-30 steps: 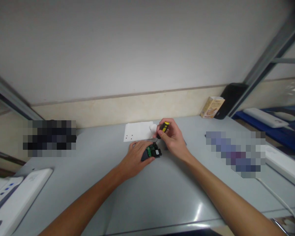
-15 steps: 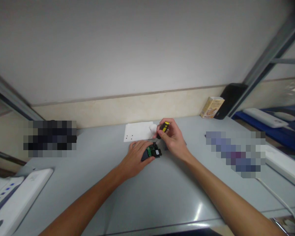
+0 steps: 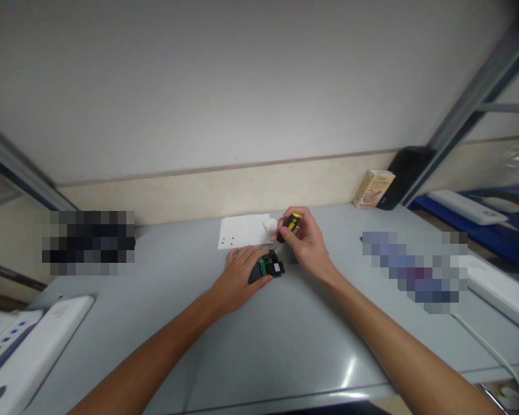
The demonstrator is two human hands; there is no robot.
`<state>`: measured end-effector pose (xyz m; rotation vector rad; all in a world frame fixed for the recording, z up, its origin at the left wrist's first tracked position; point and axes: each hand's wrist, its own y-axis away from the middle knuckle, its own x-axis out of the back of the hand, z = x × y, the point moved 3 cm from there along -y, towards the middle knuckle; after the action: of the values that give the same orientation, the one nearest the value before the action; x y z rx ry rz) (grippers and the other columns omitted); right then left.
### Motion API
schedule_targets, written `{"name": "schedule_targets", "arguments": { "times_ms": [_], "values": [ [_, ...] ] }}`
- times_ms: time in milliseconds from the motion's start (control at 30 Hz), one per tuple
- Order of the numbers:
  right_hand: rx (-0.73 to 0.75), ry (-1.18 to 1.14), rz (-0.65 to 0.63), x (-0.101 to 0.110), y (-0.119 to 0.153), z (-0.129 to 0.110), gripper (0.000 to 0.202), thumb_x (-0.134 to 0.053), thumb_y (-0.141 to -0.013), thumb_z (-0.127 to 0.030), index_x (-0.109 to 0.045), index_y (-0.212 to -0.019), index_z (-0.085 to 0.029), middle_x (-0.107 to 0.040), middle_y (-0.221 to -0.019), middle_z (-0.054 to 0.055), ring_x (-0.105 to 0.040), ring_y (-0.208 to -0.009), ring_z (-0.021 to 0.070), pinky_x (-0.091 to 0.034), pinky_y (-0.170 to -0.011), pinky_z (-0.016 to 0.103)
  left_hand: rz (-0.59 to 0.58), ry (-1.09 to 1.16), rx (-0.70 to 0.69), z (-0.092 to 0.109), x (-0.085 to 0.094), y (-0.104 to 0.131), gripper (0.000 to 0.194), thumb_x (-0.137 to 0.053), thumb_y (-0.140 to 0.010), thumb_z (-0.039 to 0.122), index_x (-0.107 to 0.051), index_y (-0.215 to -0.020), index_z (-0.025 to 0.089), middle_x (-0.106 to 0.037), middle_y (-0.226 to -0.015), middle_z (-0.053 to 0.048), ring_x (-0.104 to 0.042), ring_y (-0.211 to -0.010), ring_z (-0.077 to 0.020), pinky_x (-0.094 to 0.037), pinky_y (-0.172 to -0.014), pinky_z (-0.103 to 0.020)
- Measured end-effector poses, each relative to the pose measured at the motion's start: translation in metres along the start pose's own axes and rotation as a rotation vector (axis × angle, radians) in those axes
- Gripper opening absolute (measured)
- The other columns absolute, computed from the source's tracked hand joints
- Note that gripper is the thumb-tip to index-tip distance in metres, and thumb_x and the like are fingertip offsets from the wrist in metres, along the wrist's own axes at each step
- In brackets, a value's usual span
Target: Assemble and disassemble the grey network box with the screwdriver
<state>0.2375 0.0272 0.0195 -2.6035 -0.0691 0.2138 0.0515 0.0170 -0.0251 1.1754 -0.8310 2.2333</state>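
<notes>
A small black device with a green circuit board (image 3: 263, 266) lies on the grey table, its inside exposed. My left hand (image 3: 242, 271) is wrapped over its left part, pressing it down. In my right hand (image 3: 305, 239) is a yellow and black screwdriver (image 3: 290, 226), tilted, with its tip pointing down at the device's upper edge. Whether the tip touches a screw is too small to tell. Behind the hands lies a white sheet (image 3: 242, 229) with several small dark screws at its lower left and a white round thing (image 3: 269, 225) on its right part.
A yellow box (image 3: 373, 189) and a black case (image 3: 404, 176) lean at the back right. Blurred objects lie at the left and right. A white power strip (image 3: 58, 340) is at the near left, and a white cable (image 3: 488, 343) crosses the right side.
The screwdriver handle has turned slightly in my right hand, whose fingers have shifted a little. My left hand and the device have stayed in place.
</notes>
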Motion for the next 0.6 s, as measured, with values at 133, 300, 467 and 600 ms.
{"name": "schedule_targets", "arguments": {
  "times_ms": [133,300,467,600],
  "values": [
    [0.004,-0.020,0.035,0.002,-0.003,-0.002,0.027,-0.069,-0.091,-0.030,-0.048,-0.108,-0.028,-0.059,-0.089,-0.004,-0.070,-0.074,0.0135,-0.052,-0.074,0.030,0.040,0.003,0.004,0.000,0.001,0.000,0.039,-0.059,-0.098,0.038,-0.050,-0.134,0.028,-0.062,-0.135,-0.006,-0.053,-0.129,-0.0252,-0.031,-0.112,-0.046],
    [-0.020,-0.071,0.051,0.004,-0.004,-0.002,0.031,-0.070,-0.090,-0.033,-0.045,-0.108,-0.028,-0.060,-0.086,-0.005,-0.072,-0.074,0.0146,-0.052,-0.073,0.030,0.172,-0.005,0.082,-0.007,-0.001,0.000,0.021,-0.058,-0.098,0.033,-0.062,-0.119,0.028,-0.066,-0.126,-0.005,-0.056,-0.124,-0.0235,-0.034,-0.109,-0.046],
    [-0.048,-0.092,0.080,0.009,-0.006,0.001,0.033,-0.071,-0.089,-0.035,-0.044,-0.108,-0.029,-0.061,-0.087,-0.006,-0.073,-0.076,0.0151,-0.053,-0.075,0.029,0.227,0.011,0.102,-0.011,0.001,-0.001,0.013,-0.059,-0.098,0.031,-0.070,-0.098,0.026,-0.069,-0.118,-0.005,-0.060,-0.117,-0.0227,-0.037,-0.106,-0.047],
    [-0.072,-0.107,0.183,0.021,-0.010,0.005,0.038,-0.072,-0.088,-0.040,-0.043,-0.109,-0.031,-0.062,-0.087,-0.006,-0.074,-0.074,0.0152,-0.054,-0.072,0.028,0.285,0.003,0.146,-0.014,0.010,-0.004,0.016,-0.058,-0.098,0.033,-0.072,-0.093,0.026,-0.071,-0.113,-0.004,-0.062,-0.112,-0.0225,-0.039,-0.104,-0.048]
  ]
}}
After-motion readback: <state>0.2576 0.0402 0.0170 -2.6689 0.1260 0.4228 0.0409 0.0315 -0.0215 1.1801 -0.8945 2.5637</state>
